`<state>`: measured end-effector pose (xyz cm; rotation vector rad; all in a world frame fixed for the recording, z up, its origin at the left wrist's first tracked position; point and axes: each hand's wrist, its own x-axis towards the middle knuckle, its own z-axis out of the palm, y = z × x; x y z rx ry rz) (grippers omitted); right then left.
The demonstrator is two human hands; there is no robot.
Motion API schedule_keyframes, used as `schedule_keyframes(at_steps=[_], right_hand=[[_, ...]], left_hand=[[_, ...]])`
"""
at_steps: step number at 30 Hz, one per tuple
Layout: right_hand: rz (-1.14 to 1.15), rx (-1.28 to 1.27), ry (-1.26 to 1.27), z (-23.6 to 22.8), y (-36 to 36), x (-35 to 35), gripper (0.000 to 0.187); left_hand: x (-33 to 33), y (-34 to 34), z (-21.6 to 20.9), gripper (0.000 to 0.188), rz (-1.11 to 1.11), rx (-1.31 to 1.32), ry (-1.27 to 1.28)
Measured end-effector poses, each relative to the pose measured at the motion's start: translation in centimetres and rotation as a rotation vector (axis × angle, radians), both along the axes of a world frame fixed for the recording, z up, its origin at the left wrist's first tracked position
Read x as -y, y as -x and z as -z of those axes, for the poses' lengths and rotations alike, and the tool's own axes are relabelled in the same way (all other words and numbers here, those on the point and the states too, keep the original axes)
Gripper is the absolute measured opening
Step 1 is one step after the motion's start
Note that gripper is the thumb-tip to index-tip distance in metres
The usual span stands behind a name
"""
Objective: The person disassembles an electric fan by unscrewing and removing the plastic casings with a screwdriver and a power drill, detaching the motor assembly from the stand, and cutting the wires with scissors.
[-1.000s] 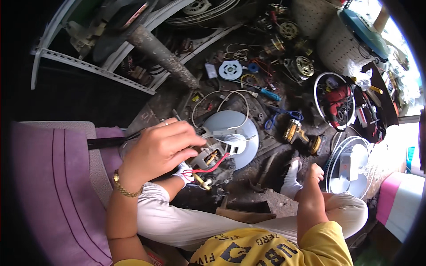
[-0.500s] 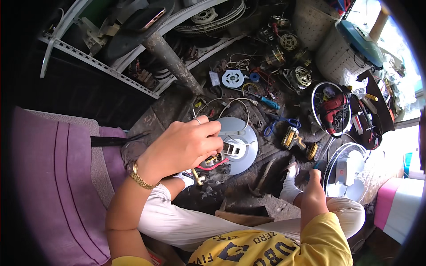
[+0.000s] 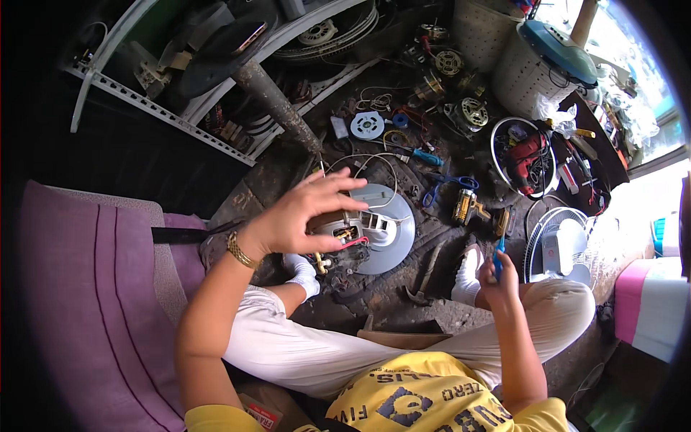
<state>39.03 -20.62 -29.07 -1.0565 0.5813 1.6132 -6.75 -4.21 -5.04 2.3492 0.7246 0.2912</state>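
Note:
My left hand (image 3: 309, 210) hovers with fingers spread at a fan motor (image 3: 344, 229) with red wires; whether the fingers touch it is unclear. The motor lies at the left side of a round grey fan base (image 3: 400, 253). A white fan part (image 3: 380, 229) sits on the base, and a pale cable (image 3: 394, 173) loops behind it. Off to the right, above my knee, my right hand (image 3: 502, 279) is closed around a slim blue tool (image 3: 499, 258) pointing away from me. Its exact kind is too small to make out.
Blue scissors (image 3: 448, 189), a yellow drill (image 3: 469, 207), a blue-handled screwdriver (image 3: 425, 155) and a hammer (image 3: 425, 284) lie on the floor. A basin with a red drill (image 3: 525, 162) and a white fan (image 3: 561, 252) stand right. A metal post (image 3: 277, 104) rises behind.
My left hand has opened from curled fingers to spread ones. My right hand has turned and lifted, bringing the blue tool into plain sight. The whole view has shifted slightly.

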Motion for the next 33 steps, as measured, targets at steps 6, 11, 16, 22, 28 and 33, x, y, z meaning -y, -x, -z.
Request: schedule_keyframes(at_steps=[6, 11, 16, 22, 28, 33], right_hand=[[-0.634, 0.838, -0.435, -16.9, 2.1, 10.6, 0.047], [-0.853, 0.755, -0.512, -22.2, 3.2, 14.2, 0.044], [-0.925, 0.757, -0.455, -23.4, 1.5, 14.6, 0.039], [-1.009, 0.769, -0.412, -24.6, 0.6, 15.1, 0.039], [-1.021, 0.779, -0.447, -23.9, 1.0, 14.9, 0.038], [-1.037, 0.761, -0.503, -23.2, 0.7, 14.8, 0.038]], left_hand=[[2.0, -2.0, 2.4, 0.041, -0.207, 0.015, -0.059], [4.0, -4.8, 3.3, 0.028, -0.629, 0.125, -0.136], [2.9, -3.6, 2.9, 0.025, -0.519, 0.100, -0.085], [3.4, -4.0, 2.0, 0.028, -0.490, 0.048, -0.021], [3.5, -4.2, 2.7, 0.025, -0.486, 0.090, -0.144], [3.4, -4.5, 2.6, 0.025, -0.472, 0.117, -0.170]])
